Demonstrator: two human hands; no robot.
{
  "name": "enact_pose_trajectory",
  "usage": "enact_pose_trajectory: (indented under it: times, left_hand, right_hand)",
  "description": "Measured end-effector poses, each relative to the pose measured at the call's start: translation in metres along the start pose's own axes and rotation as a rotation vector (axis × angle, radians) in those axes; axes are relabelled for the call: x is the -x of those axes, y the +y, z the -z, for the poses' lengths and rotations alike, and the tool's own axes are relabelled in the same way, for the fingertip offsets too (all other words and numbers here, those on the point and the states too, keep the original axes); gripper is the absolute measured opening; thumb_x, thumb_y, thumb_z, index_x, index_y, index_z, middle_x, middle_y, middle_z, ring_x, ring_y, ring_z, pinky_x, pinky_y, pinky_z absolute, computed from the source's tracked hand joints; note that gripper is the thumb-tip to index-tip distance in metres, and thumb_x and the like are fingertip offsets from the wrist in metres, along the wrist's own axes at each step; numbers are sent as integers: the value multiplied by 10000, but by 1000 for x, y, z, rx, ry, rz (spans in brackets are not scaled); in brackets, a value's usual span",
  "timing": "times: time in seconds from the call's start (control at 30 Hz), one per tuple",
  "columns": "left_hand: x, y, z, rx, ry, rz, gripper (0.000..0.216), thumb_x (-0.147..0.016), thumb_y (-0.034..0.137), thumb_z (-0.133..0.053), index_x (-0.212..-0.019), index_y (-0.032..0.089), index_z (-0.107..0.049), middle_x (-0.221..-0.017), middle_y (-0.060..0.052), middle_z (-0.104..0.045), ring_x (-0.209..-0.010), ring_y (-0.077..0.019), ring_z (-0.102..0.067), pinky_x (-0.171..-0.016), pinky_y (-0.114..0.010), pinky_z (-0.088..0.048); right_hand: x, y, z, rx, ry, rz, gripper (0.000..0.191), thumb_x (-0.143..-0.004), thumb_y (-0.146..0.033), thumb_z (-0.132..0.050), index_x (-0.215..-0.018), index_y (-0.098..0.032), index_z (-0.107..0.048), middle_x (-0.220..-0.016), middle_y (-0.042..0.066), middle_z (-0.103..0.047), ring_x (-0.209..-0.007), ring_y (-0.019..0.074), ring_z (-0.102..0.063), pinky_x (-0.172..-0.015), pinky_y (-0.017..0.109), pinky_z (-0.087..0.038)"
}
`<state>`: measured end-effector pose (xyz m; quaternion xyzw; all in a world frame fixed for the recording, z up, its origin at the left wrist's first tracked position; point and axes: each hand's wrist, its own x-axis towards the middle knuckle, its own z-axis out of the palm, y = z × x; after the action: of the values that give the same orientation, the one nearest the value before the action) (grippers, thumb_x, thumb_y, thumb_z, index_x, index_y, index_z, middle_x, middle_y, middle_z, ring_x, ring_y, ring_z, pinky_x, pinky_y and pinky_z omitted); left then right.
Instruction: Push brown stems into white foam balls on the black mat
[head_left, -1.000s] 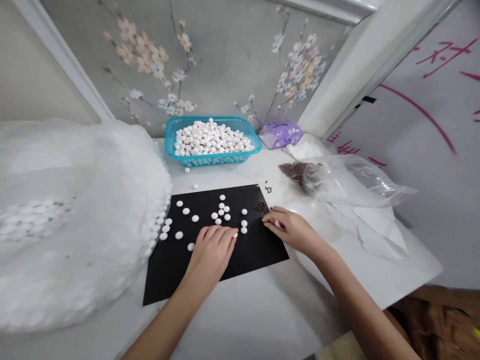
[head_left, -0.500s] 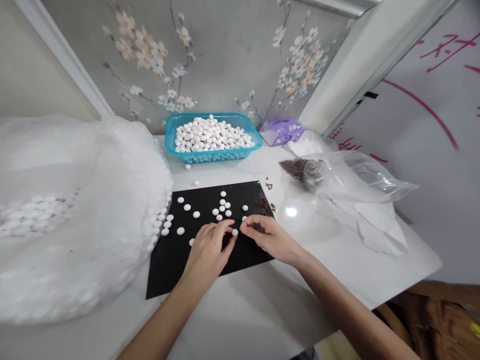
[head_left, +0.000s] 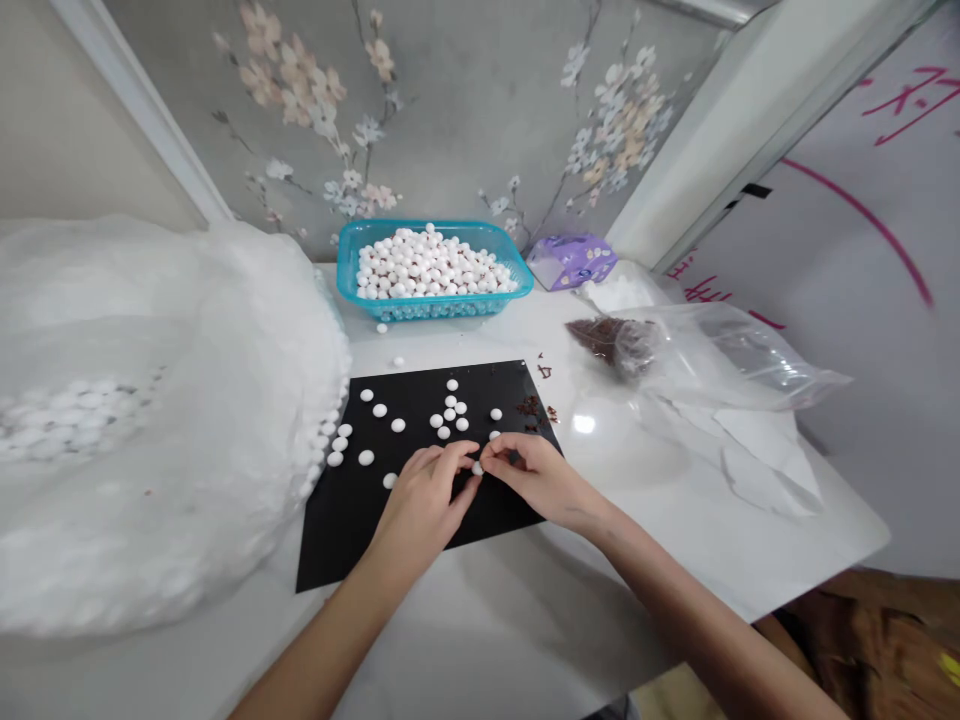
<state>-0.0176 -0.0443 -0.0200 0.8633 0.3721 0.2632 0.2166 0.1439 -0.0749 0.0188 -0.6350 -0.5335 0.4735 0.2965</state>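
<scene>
On the black mat (head_left: pixel 420 530) my left hand (head_left: pixel 424 500) pinches a white round bead (head_left: pixel 477 467) at its fingertips. My right hand (head_left: pixel 536 480) meets it from the right, thumb and forefinger pinched together against the same bead. A tiny dark bit seems to sit between those fingers. Several loose white beads (head_left: pixel 448 412) lie scattered on the mat beyond the hands. A small heap of brown pieces (head_left: pixel 529 406) sits at the mat's far right corner.
A turquoise basket (head_left: pixel 435 305) heaped with white beads stands at the back. A big white plastic bag (head_left: pixel 135 420) of beads fills the left. A clear bag with brown pieces (head_left: pixel 622 345), torn paper (head_left: pixel 757 460) and a purple pack (head_left: pixel 574 260) lie right. The table edge is at right front.
My right hand left the brown heap and moved left to meet my left hand. My left hand lifted its fingers and pinched a white bead.
</scene>
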Motion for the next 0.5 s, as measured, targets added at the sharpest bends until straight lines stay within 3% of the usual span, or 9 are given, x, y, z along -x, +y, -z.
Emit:
enact_pose_trajectory:
  times: [0.17, 0.5]
  left_hand:
    - [-1, -1, 0, 37, -27, 28, 230, -833, 201, -526, -1057, 244, -491, -890, -9, -667, -872, -189, -615, -797, -350, -478]
    - [-1, -1, 0, 163, -66, 138, 196, -806, 190, -554, -986, 259, -519, -918, 14, -649, -854, -168, -628, -765, -322, -505]
  right_hand:
    - [-1, -1, 1, 41, 20, 8, 160, -794, -235, -503, -699, -164, -610, -670, -13, -558, -582, 96, -441, -550, 223, -358]
    - [-2, 11, 1, -7, 122, -46, 175, -720, -303, -596, -731, -154, -687, -540, -34, -481, -498, 85, -370, -486, 223, -305]
